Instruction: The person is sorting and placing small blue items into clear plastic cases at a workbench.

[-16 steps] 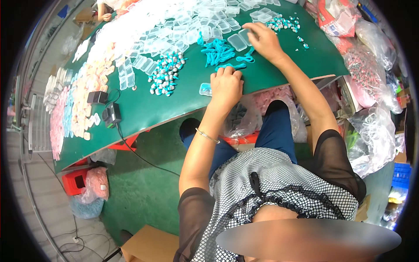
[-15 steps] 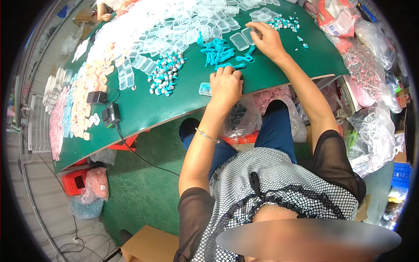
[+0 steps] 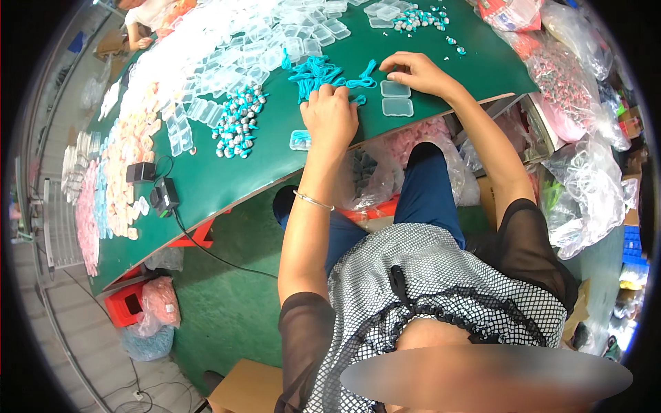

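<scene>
My left hand (image 3: 329, 115) is curled over a turquoise cord bundle (image 3: 358, 100), one end of which shows beside the fingers; the fingertips are partly hidden. My right hand (image 3: 421, 73) has thumb and fingers bent at the far edge of an open clear plastic case (image 3: 397, 107), which lies flat with its two halves spread. Between the hands and farther back lies a looped turquoise cord (image 3: 363, 77). A heap of turquoise cords (image 3: 311, 71) is just beyond my left hand. By the table edge, left of my left wrist, sits a small clear case with turquoise cord inside (image 3: 300, 140).
Many clear cases (image 3: 275, 41) cover the back of the green table (image 3: 275, 158). Grey-and-turquoise earplugs (image 3: 237, 120) are heaped left, with more small pieces (image 3: 423, 19) back right. A black device (image 3: 164, 196) trails a cable. Another person's hand (image 3: 142, 43) is far left.
The open case has come nearer and to the right with my right hand, and now lies straighter. My left hand has reached farther forward, over the cord. The whole view has shifted.
</scene>
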A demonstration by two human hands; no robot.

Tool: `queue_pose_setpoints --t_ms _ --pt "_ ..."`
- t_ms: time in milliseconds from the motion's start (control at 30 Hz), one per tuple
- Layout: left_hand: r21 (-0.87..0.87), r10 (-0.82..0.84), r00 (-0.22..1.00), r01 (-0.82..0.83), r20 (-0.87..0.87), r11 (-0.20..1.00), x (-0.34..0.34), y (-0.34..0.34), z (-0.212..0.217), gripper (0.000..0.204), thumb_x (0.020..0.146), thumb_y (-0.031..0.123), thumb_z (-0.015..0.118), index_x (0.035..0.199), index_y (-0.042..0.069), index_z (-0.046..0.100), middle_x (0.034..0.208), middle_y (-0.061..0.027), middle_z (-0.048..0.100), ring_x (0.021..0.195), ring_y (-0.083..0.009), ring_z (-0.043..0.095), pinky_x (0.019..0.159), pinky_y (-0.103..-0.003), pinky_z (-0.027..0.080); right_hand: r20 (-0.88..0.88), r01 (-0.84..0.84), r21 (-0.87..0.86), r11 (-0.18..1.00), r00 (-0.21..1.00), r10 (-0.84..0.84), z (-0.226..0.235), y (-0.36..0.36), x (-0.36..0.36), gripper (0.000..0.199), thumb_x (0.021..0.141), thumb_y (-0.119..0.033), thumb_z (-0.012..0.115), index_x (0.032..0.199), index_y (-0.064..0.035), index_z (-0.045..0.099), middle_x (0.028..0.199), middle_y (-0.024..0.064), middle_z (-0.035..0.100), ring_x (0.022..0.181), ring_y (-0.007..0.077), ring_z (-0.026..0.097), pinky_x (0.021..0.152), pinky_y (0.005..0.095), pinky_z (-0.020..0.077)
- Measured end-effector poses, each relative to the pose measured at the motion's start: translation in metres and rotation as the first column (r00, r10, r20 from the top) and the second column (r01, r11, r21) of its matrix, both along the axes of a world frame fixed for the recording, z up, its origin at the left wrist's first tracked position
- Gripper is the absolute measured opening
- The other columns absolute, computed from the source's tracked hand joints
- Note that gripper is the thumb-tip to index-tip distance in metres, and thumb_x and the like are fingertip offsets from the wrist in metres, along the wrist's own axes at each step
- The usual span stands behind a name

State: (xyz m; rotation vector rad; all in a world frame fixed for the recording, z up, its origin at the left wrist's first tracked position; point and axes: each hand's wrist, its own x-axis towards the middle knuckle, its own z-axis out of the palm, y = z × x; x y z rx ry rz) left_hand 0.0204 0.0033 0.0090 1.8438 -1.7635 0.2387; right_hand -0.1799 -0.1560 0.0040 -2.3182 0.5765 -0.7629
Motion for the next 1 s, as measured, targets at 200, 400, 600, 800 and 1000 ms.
queue_pose_setpoints --t_ms 200,400,600,800,1000 --pt "0.079 -0.003 0.999 0.006 -0.035 0.997 0.007 -0.007 -0.006 0.017 0.075 0.021 0.074 0.089 0.013 0.072 0.091 -0.0076 0.066 0.091 -0.0286 0.062 0.075 -0.045 0.045 0.005 0.255 0.048 0.966 0.967 -0.256 -0.003 -0.005 -0.025 0.017 0.087 -0.008 0.065 0.102 -0.0018 0.069 0.086 0.0036 0.067 0.075 0.0102 0.061 0.07 0.0269 0.0506" --pt "-0.058 -0.181 0.968 0.173 -0.172 0.983 -0.005 0.003 -0.002 0.017 0.073 0.02 0.075 0.088 0.012 0.072 0.091 -0.0072 0.065 0.09 -0.0288 0.061 0.075 -0.044 0.045 -0.098 -0.025 -0.141 0.99 0.995 0.012 0.004 0.026 -0.027 0.023 0.081 -0.005 0.065 0.104 -0.0061 0.068 0.11 0.0095 0.062 0.104 0.0279 0.059 0.089 0.0385 0.0482" --pt "-0.056 -0.33 0.926 0.325 -0.184 0.944 -0.02 0.026 0.006 0.022 0.073 0.017 0.075 0.093 0.01 0.071 0.095 -0.007 0.063 0.091 -0.0282 0.059 0.078 -0.043 0.045 -0.296 0.024 -0.308 0.951 0.948 -0.12 0.018 0.053 -0.042 0.02 0.081 -0.011 0.069 0.099 -0.0039 0.066 0.107 0.0103 0.061 0.102 0.031 0.058 0.088 0.0391 0.0478" --pt "-0.098 -0.11 0.986 0.098 -0.124 0.99 0.054 0.044 0.015 0.019 0.077 0.016 0.073 0.094 0.008 0.07 0.098 -0.0098 0.066 0.092 -0.0307 0.061 0.077 -0.044 0.048 -0.181 0.115 -0.398 0.91 0.963 -0.201 0.012 0.072 -0.056 0.015 0.076 -0.015 0.072 0.078 -0.0042 0.062 0.103 0.0101 0.059 0.102 0.0298 0.056 0.086 0.0411 0.0453" --pt "-0.056 0.332 0.943 -0.332 -0.013 0.941 0.142 0.051 0.003 0.019 0.074 0.018 0.074 0.093 0.014 0.072 0.092 -0.0094 0.066 0.091 -0.0302 0.061 0.078 -0.045 0.047 -0.079 0.238 -0.39 0.889 0.954 -0.29 0.004 0.096 -0.025 0.018 0.08 -0.016 0.07 0.076 -0.0044 0.057 0.107 0.0116 0.061 0.104 0.031 0.056 0.085 0.0404 0.0459"
